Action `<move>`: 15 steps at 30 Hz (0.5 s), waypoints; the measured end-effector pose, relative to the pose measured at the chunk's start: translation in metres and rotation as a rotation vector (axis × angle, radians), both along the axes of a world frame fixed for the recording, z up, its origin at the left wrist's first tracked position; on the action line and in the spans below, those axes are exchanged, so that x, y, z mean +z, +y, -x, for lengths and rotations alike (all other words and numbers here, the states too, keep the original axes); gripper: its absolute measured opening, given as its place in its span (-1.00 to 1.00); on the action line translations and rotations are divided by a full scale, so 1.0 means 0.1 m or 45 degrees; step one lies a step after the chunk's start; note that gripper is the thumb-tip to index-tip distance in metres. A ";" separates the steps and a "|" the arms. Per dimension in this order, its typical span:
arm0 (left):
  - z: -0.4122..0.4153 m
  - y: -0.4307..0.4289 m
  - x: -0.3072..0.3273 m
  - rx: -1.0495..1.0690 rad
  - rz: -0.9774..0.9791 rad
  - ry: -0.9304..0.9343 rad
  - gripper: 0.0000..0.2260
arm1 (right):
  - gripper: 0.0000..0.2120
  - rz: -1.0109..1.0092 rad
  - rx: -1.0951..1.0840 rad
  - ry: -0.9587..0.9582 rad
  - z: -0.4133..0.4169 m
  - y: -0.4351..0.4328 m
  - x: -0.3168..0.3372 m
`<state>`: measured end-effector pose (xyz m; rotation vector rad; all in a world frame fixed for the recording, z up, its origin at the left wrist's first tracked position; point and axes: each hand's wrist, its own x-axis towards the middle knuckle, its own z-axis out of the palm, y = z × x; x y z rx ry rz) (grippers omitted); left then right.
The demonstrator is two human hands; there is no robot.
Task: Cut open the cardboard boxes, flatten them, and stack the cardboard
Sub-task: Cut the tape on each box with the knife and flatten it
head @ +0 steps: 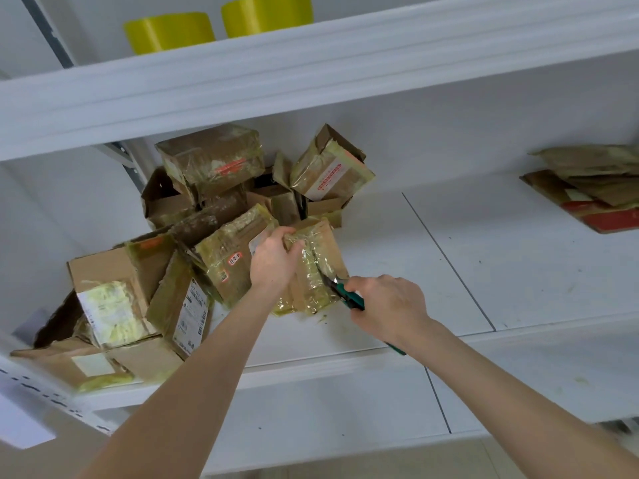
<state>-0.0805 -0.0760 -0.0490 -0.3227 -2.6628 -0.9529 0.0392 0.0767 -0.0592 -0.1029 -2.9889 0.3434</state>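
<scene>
Forearms reach to the shelf (449, 257) — left hand (273, 261) grips the taped box (323, 247) beside the pile, right hand (387, 305) clenches a teal cutter (349, 298) in its seam; blade points toward the gripping hand — slick tape could let it skid.

Nothing was legible: barcode label (193, 316) on box (169, 295) at 8 o'clock, red-printed label (328, 178) at 12 o'clock, blurred.

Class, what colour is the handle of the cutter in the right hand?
Teal green. The cutter in the right hand shows best in the head view.
</scene>
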 end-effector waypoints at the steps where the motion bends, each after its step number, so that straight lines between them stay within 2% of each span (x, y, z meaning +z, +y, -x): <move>1: 0.01 -0.02 0.00 0.001 0.001 -0.007 -0.69 | -0.65 0.016 0.003 -0.019 -0.04 -0.02 -0.06; 6: 0.05 -0.02 0.05 0.011 0.052 -0.038 -0.69 | -0.67 0.122 0.025 -0.025 -0.09 0.08 -0.12; 8: 0.08 -0.04 0.06 0.017 0.061 -0.063 -0.69 | -0.68 0.276 0.016 0.007 -0.14 0.16 -0.15; 9: 0.09 -0.04 0.06 0.026 0.058 -0.078 -0.68 | -0.69 0.468 -0.036 0.054 -0.15 0.19 -0.18; 12: 0.09 -0.01 0.09 0.046 0.064 -0.092 -0.68 | -0.86 1.336 -0.293 0.171 -0.11 0.22 -0.28; 13: 0.09 0.02 0.10 0.048 0.070 -0.087 -0.68 | -0.92 1.538 -0.363 0.121 -0.08 0.19 -0.31; 15: 0.05 0.08 0.13 0.046 0.065 -0.072 -0.67 | -0.88 1.846 -0.452 -0.050 -0.04 0.09 -0.42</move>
